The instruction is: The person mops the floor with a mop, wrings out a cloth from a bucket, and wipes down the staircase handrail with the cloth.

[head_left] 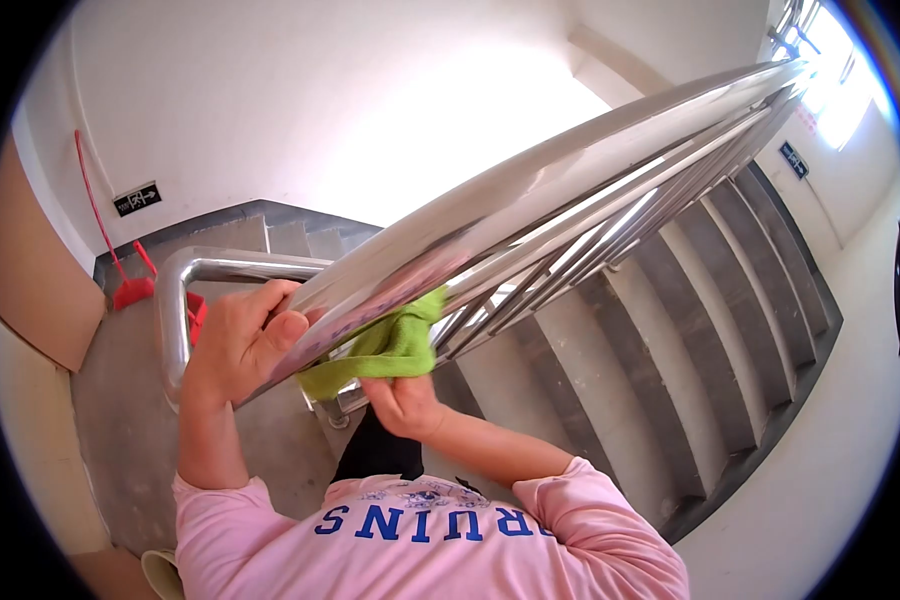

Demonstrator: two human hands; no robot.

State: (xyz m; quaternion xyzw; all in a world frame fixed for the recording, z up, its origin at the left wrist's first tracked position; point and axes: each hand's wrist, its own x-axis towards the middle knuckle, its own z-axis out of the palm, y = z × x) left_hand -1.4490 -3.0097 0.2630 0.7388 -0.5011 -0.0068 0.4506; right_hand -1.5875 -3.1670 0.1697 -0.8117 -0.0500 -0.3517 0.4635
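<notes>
**Right hand [406, 405] is pressing a green cloth [385, 345] against the near end of a metal handrail [530, 185]**

The right hand is pinching the cloth's lower edge, with some fingertips hiding behind the fabric. The left hand [238, 345] is closing around the rail, its thumb lying near the top surface. The cloth is hanging in folds at the rail's underside, between the two hands.

The loose folds could be catching on the thinner bars [620, 190] beneath if the cloth is sliding too far inward. A weak pinch could be letting it slip down toward the stairs [610, 350]. Leaning over the rail could be costing the person balance if the left hand is losing its hold.

The cloth is bunching unevenly, its longer direction running roughly from lower left to upper right. The handrail's long axis is slanting the same way, pointing toward the bright window [850, 110].
</notes>
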